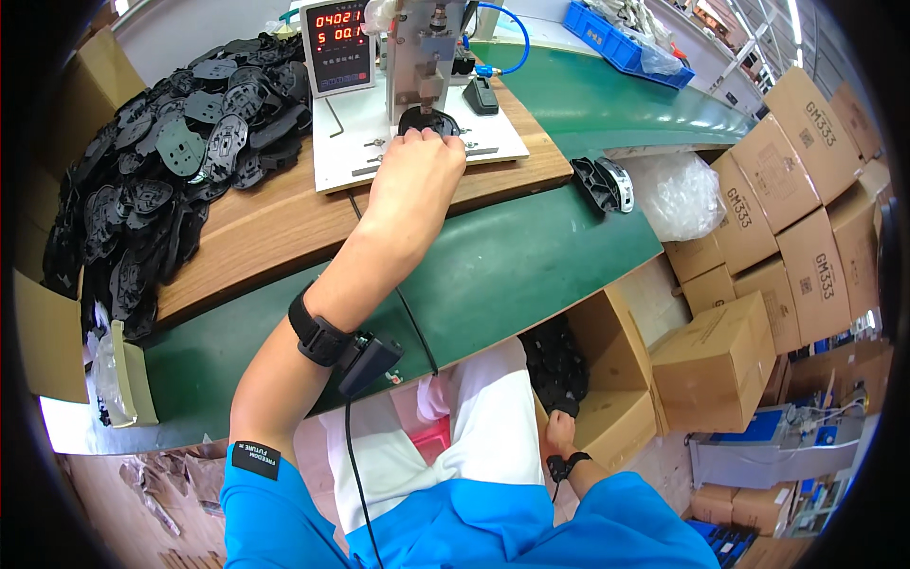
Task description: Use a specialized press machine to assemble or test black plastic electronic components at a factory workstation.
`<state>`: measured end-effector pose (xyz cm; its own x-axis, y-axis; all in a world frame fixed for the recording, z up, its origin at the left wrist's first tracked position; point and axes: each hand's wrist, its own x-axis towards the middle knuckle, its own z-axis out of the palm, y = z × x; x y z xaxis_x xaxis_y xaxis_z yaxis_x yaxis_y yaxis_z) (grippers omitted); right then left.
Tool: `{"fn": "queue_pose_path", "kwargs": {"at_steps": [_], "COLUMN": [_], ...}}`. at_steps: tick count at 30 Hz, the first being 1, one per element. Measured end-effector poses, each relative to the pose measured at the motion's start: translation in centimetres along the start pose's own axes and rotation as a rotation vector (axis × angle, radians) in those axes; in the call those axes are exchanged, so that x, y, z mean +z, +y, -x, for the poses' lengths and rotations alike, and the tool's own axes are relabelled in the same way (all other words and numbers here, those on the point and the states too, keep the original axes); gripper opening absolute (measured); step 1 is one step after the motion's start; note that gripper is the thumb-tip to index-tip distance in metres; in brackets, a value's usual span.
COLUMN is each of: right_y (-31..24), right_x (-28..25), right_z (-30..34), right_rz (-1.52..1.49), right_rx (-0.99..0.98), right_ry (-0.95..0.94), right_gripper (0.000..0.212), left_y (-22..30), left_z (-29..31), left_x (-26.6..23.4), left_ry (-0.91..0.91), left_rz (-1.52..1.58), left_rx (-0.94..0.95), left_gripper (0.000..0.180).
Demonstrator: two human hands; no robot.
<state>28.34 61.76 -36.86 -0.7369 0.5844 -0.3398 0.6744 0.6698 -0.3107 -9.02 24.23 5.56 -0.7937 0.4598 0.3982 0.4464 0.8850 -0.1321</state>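
My left hand reaches forward to a bench press, its fingers curled onto the near edge of a black plastic part under the press head. The fingertips are partly hidden by the back of the hand. Low on the right, my right hand is at the near left side of an open cardboard carton filled partly with black plastic parts. Its fingers are closed around a small dark piece, which looks like one of those parts.
A large heap of black plastic parts covers the wooden board's left side. A control box with a lit display stands beside the press. A black-and-silver part and a clear plastic bag lie to the right, near stacked cartons.
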Motion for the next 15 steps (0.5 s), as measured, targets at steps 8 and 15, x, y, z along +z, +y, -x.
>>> {"fn": "queue_pose_path", "kwargs": {"at_steps": [8, 15], "right_y": [2.3, 1.7], "right_x": [1.2, 1.2], "right_z": [-0.6, -0.5], "right_rz": [0.041, 0.007], "right_rx": [-0.052, -0.044], "right_ry": [0.005, 0.042], "right_gripper": [0.051, 0.05], "left_y": [-0.2, -0.2], "left_z": [-0.2, -0.2], "left_x": [0.2, 0.2], "left_ry": [0.013, 0.022], "left_rz": [0.014, 0.007], "left_rx": [0.004, 0.003], "left_gripper": [0.03, 0.029]}}
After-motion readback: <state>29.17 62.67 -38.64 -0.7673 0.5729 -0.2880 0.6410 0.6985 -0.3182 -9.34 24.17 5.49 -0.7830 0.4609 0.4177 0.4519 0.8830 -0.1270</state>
